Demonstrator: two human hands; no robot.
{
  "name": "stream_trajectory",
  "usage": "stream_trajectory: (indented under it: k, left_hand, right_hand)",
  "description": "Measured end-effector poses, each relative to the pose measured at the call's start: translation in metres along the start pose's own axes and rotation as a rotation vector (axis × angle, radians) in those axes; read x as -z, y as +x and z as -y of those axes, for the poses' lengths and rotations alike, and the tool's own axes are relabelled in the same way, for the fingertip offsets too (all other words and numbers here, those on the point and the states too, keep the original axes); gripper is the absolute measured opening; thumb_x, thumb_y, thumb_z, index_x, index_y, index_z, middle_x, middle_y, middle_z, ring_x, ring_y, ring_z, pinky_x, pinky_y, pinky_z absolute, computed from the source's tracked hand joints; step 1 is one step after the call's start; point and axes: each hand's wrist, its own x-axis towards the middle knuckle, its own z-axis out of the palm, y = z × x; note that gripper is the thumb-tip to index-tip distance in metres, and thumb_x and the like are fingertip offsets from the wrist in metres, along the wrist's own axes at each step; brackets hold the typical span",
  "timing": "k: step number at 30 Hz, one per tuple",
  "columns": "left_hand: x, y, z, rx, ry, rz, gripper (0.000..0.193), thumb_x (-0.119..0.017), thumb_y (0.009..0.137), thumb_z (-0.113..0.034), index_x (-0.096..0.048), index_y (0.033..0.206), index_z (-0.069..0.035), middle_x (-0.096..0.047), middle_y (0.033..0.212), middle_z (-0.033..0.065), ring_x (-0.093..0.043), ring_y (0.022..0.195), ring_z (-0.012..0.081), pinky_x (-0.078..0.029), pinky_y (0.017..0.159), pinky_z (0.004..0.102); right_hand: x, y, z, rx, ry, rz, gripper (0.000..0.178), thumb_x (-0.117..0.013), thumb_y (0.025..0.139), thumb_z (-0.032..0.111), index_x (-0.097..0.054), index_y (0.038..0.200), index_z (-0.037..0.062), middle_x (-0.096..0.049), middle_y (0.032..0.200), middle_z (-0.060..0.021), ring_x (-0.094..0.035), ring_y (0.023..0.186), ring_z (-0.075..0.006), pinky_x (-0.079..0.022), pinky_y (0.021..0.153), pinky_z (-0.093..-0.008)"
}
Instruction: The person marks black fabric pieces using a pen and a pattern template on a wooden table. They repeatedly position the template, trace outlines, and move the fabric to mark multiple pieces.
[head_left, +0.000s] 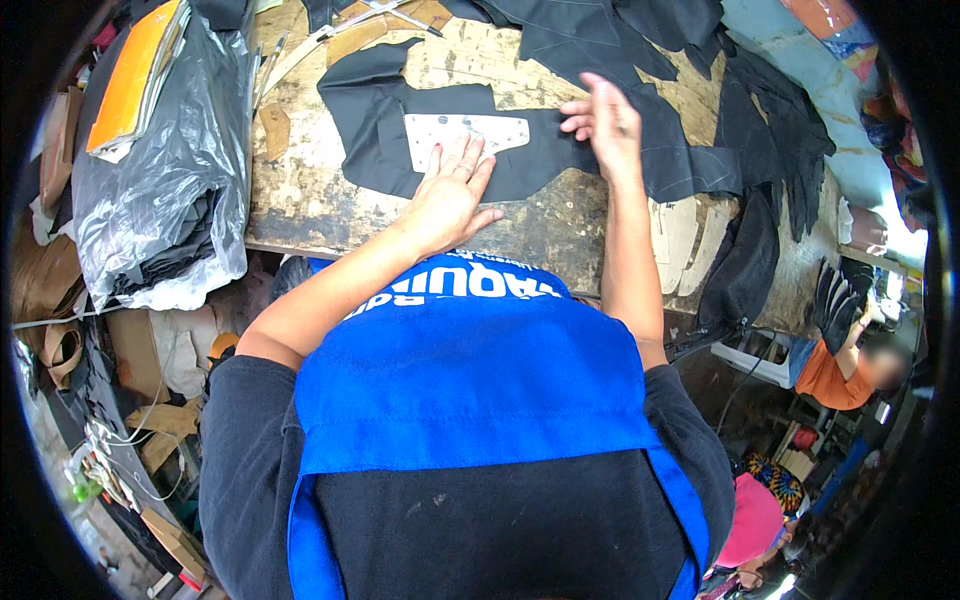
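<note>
My left hand lies flat, fingers spread, over the lower edge of a white pattern piece with small dark marks on it. Under that pattern is a black sheet of material, leather or cloth, spread on the worn wooden table. To the right, my right hand is held up over the right end of the sheet. Its index finger points away from me and the other fingers are half bent and apart, with nothing visible in them.
More black pieces cover the table's far side and right. Pens lie at the far edge. Clear plastic bags of black pieces stand left, beneath an orange-covered notebook. Beige pattern pieces sit near right. People are working at right.
</note>
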Motion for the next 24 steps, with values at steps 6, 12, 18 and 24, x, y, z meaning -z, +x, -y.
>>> stream_trajectory:
  k: [6,12,18,24]
  left_hand:
    - [0.001,-0.008,-0.010,0.043,0.038,-0.020,0.082,-0.062,0.079,-0.050,-0.035,0.134,0.006,-0.022,0.144,0.0293,-0.016,0.137,0.0404,-0.014,0.109,0.0563]
    - [-0.005,-0.003,-0.009,0.020,0.052,0.027,0.091,-0.059,0.078,-0.056,-0.032,0.133,0.013,-0.020,0.143,0.0332,-0.015,0.137,0.0423,-0.013,0.109,0.0557]
    - [-0.006,-0.004,-0.008,0.018,0.043,0.050,0.096,-0.059,0.078,-0.057,-0.029,0.133,0.015,-0.019,0.143,0.0337,-0.014,0.137,0.0422,-0.013,0.109,0.0548]
    - [-0.002,-0.001,-0.010,0.023,0.115,0.102,0.099,-0.056,0.078,-0.061,-0.025,0.134,0.016,-0.016,0.144,0.0342,-0.011,0.137,0.0434,-0.014,0.110,0.0545]
  right_hand:
    - [0.027,-0.009,0.003,0.026,0.240,-0.122,0.044,-0.043,0.098,0.034,-0.051,0.115,-0.0060,-0.063,0.077,-0.0128,-0.062,0.057,-0.0142,-0.046,0.049,-0.0208]
    - [0.033,-0.012,-0.001,0.045,0.417,-0.232,0.031,-0.057,0.092,0.022,-0.058,0.106,-0.0060,-0.063,0.079,-0.0094,-0.062,0.061,-0.0132,-0.048,0.052,-0.0210]
    - [0.016,-0.012,-0.003,0.089,0.358,-0.173,0.022,-0.062,0.089,0.015,-0.060,0.096,-0.0061,-0.063,0.075,-0.0092,-0.062,0.061,-0.0149,-0.049,0.053,-0.0214]
    - [-0.044,-0.027,-0.004,0.150,0.101,0.127,0.016,-0.062,0.087,0.008,-0.060,0.095,-0.0061,-0.066,0.080,-0.0122,-0.065,0.072,-0.0170,-0.053,0.064,-0.0257]
